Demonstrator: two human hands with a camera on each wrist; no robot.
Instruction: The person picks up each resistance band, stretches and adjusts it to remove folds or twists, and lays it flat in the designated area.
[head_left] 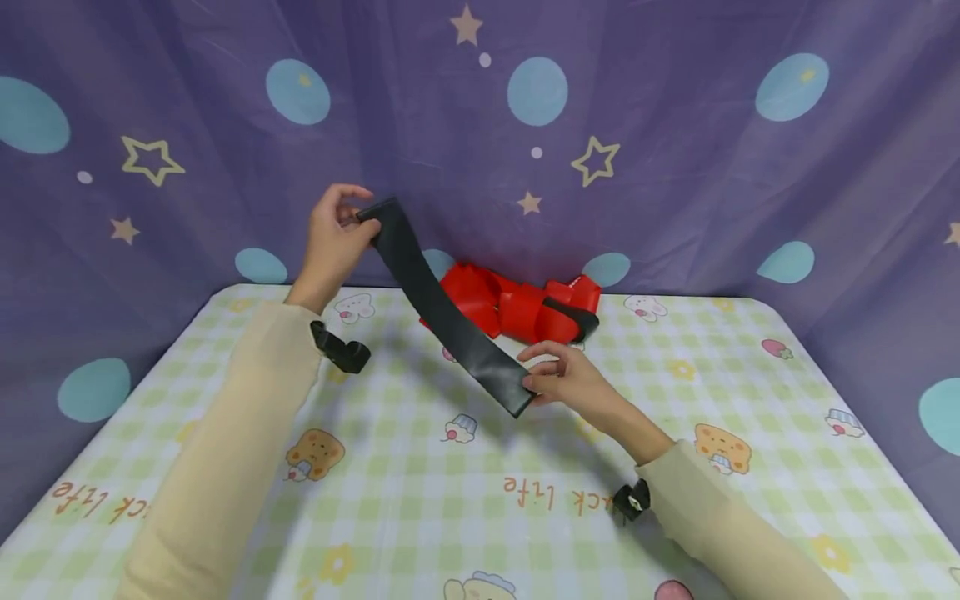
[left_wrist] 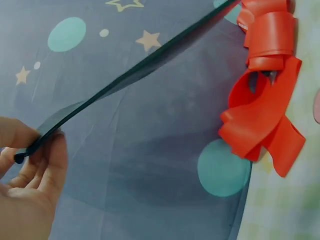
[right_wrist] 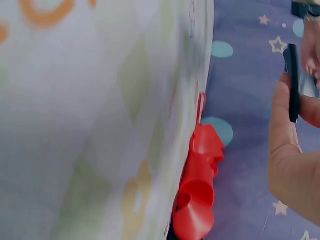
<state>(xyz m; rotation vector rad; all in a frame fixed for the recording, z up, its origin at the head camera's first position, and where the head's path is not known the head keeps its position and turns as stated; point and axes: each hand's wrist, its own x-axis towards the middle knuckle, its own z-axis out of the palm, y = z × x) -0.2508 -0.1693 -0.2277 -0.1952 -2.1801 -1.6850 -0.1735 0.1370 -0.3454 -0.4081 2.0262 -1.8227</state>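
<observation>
A flat black strip, smooth and flexible like a rubber band, stretches diagonally between both hands above the table. My left hand pinches its upper end between thumb and fingers. Lower and to the right, my right hand pinches the other end. In the left wrist view the strip appears nearly edge-on, running from my left hand to the upper right. The right wrist view shows the strip's end between thumb and fingers of my right hand.
Behind the strip, a heap of red bands lies at the table's back edge, with a black piece among them. A checked, printed cloth covers the table. A purple curtain hangs behind it.
</observation>
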